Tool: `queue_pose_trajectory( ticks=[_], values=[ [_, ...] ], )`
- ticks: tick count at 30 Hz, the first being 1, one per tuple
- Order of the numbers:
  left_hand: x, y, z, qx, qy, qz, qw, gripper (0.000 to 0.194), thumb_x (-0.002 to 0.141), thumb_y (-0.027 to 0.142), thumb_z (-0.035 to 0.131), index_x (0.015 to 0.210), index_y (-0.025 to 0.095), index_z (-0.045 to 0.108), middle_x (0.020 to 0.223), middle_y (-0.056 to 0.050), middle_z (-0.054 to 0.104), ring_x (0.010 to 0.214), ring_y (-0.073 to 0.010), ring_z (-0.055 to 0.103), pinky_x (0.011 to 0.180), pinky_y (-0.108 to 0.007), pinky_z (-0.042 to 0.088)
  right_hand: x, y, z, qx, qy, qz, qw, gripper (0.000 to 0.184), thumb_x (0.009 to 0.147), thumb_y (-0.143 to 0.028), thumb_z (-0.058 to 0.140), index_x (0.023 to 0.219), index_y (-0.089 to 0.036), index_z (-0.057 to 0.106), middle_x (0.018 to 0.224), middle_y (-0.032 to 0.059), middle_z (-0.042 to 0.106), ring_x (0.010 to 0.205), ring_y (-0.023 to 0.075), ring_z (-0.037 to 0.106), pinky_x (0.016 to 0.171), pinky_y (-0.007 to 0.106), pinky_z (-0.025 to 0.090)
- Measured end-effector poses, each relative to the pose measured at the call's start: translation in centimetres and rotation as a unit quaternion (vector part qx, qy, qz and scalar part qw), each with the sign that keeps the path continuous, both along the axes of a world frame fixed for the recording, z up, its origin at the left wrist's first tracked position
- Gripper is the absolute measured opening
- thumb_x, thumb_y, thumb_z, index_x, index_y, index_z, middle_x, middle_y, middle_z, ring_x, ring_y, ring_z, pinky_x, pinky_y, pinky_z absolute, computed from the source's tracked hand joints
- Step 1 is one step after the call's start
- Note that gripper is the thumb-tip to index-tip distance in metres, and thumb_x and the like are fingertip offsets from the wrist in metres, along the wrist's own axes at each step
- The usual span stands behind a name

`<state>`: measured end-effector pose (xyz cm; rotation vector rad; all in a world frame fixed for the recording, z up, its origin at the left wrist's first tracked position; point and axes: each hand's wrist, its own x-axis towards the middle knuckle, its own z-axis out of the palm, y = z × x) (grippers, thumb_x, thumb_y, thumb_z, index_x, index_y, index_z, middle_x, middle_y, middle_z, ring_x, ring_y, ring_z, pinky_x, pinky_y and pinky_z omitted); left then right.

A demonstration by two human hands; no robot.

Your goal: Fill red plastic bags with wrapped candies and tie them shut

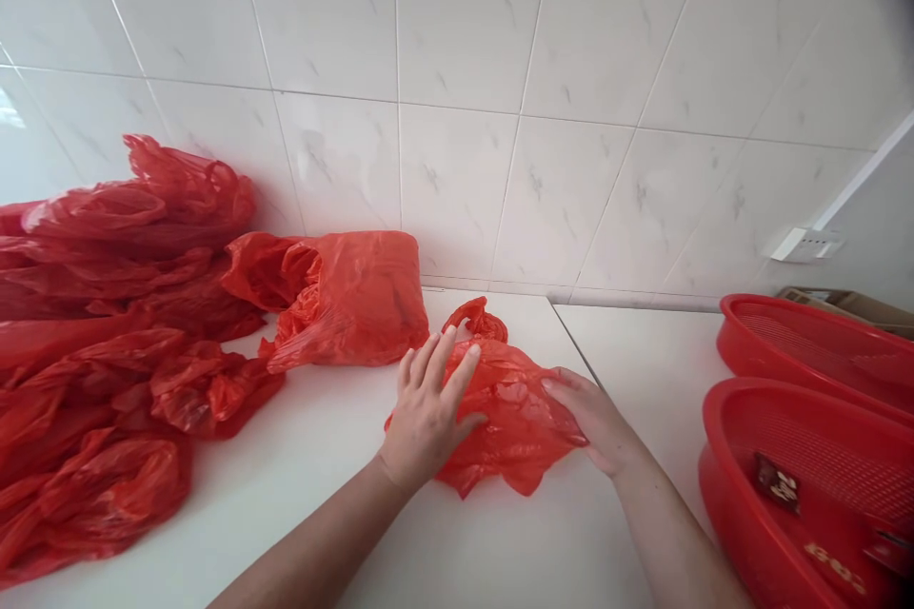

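Observation:
A thin red plastic bag (518,409) lies crumpled on the white table in front of me, its twisted handles (477,316) at the far end. My left hand (430,404) rests over the bag's left side with fingers stretched and spread. At the right edge of the bag, my right hand (582,414) grips the plastic, the thumb on top and part of the fingers hidden beneath it. Just beyond my left hand stands a fuller, folded red bag bundle (371,295).
Heaped red plastic bags (107,304) cover the left of the white table (286,504). On the right sit two red plastic baskets (721,447), the nearer holding small packets (777,482). Behind them is a cardboard box (849,306). A tiled wall (457,171) with a socket strip (806,245) closes the back.

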<state>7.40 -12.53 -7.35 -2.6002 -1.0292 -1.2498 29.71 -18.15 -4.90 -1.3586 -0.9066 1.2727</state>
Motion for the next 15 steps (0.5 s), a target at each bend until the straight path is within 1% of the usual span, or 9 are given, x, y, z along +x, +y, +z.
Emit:
queue_pose_trajectory(
  ticks=[2, 4, 5, 7, 9, 10, 12, 14, 15],
  values=[
    [0.0, 0.4, -0.2, -0.148, -0.014, -0.012, 0.989, 0.033, 0.082, 0.025, 0.056, 0.115, 0.025, 0.058, 0.1, -0.008, 0.066, 0.094, -0.025, 0.059, 0.084, -0.039, 0.042, 0.7, -0.2, 0.6, -0.011, -0.045, 0.033, 0.998, 0.029, 0.072, -0.041, 0.066, 0.089, -0.02, 0.057, 0.078, 0.0021, 0.064, 0.063, 0.0145, 0.06, 0.052, 0.023, 0.042],
    [0.0, 1.1, -0.6, -0.297, -0.091, -0.025, 0.95, 0.014, 0.084, 0.027, 0.049, 0.087, 0.023, 0.062, 0.072, -0.001, 0.062, 0.067, -0.0176, 0.057, 0.064, -0.029, 0.042, 1.6, -0.2, 0.6, 0.036, -0.104, -0.059, 0.992, 0.036, 0.073, -0.041, 0.065, 0.101, -0.022, 0.055, 0.091, 0.0037, 0.063, 0.073, 0.0167, 0.061, 0.06, 0.026, 0.045],
    [0.0, 1.3, -0.8, -0.346, -0.13, -0.023, 0.929, 0.017, 0.086, 0.031, 0.046, 0.078, 0.022, 0.059, 0.065, 0.001, 0.059, 0.06, -0.0155, 0.054, 0.058, -0.026, 0.039, 1.9, -0.1, 0.6, 0.082, -0.148, -0.144, 0.975, 0.039, 0.074, -0.041, 0.064, 0.106, -0.023, 0.054, 0.1, 0.0048, 0.062, 0.082, 0.0178, 0.061, 0.066, 0.028, 0.046],
    [0.0, 1.6, -1.0, -0.396, -0.196, -0.021, 0.897, 0.023, 0.087, 0.037, 0.044, 0.074, 0.02, 0.054, 0.062, 0.002, 0.055, 0.056, -0.0135, 0.052, 0.052, -0.023, 0.036, 1.7, -0.4, 0.5, 0.197, -0.264, -0.314, 0.891, 0.038, 0.076, -0.038, 0.063, 0.109, -0.023, 0.053, 0.112, 0.0059, 0.057, 0.095, 0.0188, 0.057, 0.077, 0.031, 0.046],
    [0.3, 1.5, -0.8, -0.418, -0.244, -0.028, 0.875, 0.024, 0.086, 0.04, 0.044, 0.076, 0.02, 0.052, 0.063, 0.003, 0.054, 0.056, -0.0126, 0.052, 0.051, -0.022, 0.036, 0.2, -1.1, 0.6, 0.308, -0.376, -0.359, 0.797, 0.024, 0.079, -0.03, 0.06, 0.101, -0.022, 0.055, 0.107, 0.0052, 0.058, 0.093, 0.0176, 0.056, 0.079, 0.03, 0.044],
    [0.5, 1.3, -0.7, -0.434, -0.27, -0.034, 0.859, 0.023, 0.085, 0.041, 0.047, 0.076, 0.02, 0.051, 0.063, 0.003, 0.053, 0.055, -0.0123, 0.052, 0.051, -0.022, 0.037, -1.0, -1.5, 0.7, 0.353, -0.418, -0.315, 0.776, 0.015, 0.082, -0.026, 0.057, 0.095, -0.022, 0.056, 0.098, 0.0042, 0.06, 0.087, 0.0163, 0.056, 0.076, 0.029, 0.045],
    [0.9, 0.7, -0.3, -0.473, -0.317, -0.06, 0.82, 0.023, 0.082, 0.042, 0.052, 0.076, 0.02, 0.049, 0.062, 0.004, 0.052, 0.054, -0.0117, 0.052, 0.052, -0.022, 0.038, -3.5, -2.3, 0.5, 0.397, -0.474, -0.146, 0.772, 0.009, 0.087, -0.02, 0.049, 0.089, -0.022, 0.057, 0.082, 0.0021, 0.06, 0.073, 0.0137, 0.056, 0.068, 0.026, 0.044],
    [1.1, 0.3, 0.1, -0.513, -0.356, -0.101, 0.775, 0.024, 0.08, 0.042, 0.056, 0.076, 0.02, 0.048, 0.061, 0.004, 0.051, 0.053, -0.0106, 0.05, 0.053, -0.022, 0.039, -5.2, -2.4, -0.1, 0.352, -0.531, -0.005, 0.771, 0.019, 0.09, -0.015, 0.041, 0.091, -0.021, 0.059, 0.078, 0.0019, 0.061, 0.067, 0.0129, 0.057, 0.061, 0.024, 0.043],
    [1.0, 0.3, 0.2, -0.53, -0.381, -0.117, 0.749, 0.025, 0.078, 0.041, 0.057, 0.075, 0.02, 0.047, 0.06, 0.005, 0.05, 0.052, -0.0098, 0.048, 0.052, -0.021, 0.038, -5.5, -2.2, -0.5, 0.3, -0.57, 0.028, 0.764, 0.022, 0.089, -0.013, 0.039, 0.093, -0.021, 0.059, 0.079, 0.0025, 0.062, 0.066, 0.0131, 0.057, 0.059, 0.024, 0.042]
  ],
)
